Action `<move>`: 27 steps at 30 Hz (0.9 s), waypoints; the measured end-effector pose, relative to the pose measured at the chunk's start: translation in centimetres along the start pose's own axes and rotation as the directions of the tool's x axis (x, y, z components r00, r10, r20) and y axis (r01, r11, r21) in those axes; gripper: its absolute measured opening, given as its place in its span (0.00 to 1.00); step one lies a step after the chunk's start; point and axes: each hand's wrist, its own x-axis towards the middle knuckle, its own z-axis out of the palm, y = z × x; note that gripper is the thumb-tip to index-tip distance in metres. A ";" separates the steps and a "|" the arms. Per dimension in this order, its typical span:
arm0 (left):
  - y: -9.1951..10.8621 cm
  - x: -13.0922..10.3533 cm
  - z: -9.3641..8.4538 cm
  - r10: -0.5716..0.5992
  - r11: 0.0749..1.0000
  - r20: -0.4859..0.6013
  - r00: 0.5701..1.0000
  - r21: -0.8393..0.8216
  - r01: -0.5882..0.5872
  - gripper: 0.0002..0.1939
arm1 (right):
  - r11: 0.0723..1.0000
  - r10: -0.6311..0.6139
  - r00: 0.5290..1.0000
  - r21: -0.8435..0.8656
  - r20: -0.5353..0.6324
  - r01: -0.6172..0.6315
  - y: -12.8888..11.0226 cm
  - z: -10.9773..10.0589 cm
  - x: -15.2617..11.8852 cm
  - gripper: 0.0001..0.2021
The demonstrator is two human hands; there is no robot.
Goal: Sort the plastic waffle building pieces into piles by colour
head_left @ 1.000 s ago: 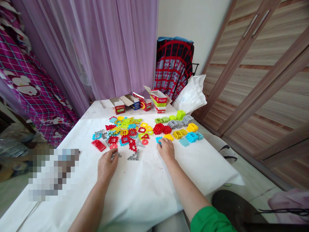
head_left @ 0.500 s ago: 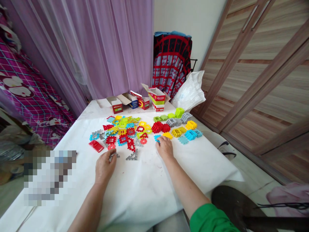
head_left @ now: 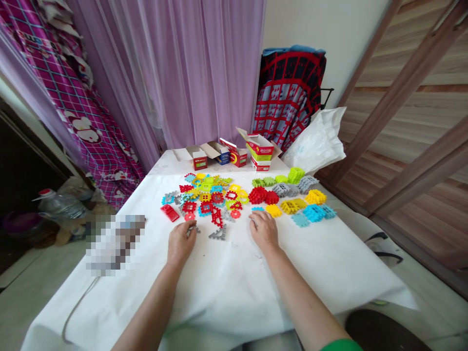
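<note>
My left hand (head_left: pixel 181 243) has its fingers closed around a grey toothed plastic building piece (head_left: pixel 193 230), partly covered by the fingers. Just right of it lies a grey triangular building piece (head_left: pixel 218 233). My right hand (head_left: pixel 265 232) is low over the white cloth, fingers loosely bent with a gap at the thumb and nothing visible in them. A little beyond its fingertips are a blue piece (head_left: pixel 258 208) and some yellow pieces (head_left: pixel 273 210). A mixed heap of coloured pieces (head_left: pixel 206 197) spreads ahead of my left hand, with a red toy car (head_left: pixel 169 213) at its left.
Sorted clusters stand at the right: red (head_left: pixel 258 195), grey (head_left: pixel 308 183), green (head_left: pixel 296 174) and blue (head_left: pixel 313 212). Open cardboard boxes (head_left: pixel 196 159) line the far edge, beside a white bag (head_left: pixel 316 141). A blurred-out object (head_left: pixel 115 243) lies at the left.
My right hand has drawn back slightly from the blue piece, which stays on the cloth. My left hand keeps the grey piece. The whole view has shifted, so things appear farther right.
</note>
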 end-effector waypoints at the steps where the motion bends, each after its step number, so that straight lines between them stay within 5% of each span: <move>1: 0.0 0.0 0.0 0.006 1.000 0.003 1.000 0.001 -0.006 0.15 | 1.000 -0.017 1.000 0.006 0.003 0.017 -0.4 0.0 -0.1 0.12; 14: 0.9 2.9 1.1 0.164 0.973 0.038 0.986 0.157 -0.168 0.16 | 0.961 -0.273 0.954 0.088 0.126 0.263 -5.0 1.4 0.4 0.11; 27: 3.1 4.9 1.8 0.180 0.930 0.175 0.968 0.290 -0.225 0.14 | 0.959 -0.252 0.967 0.143 0.035 0.245 -4.5 2.0 0.4 0.10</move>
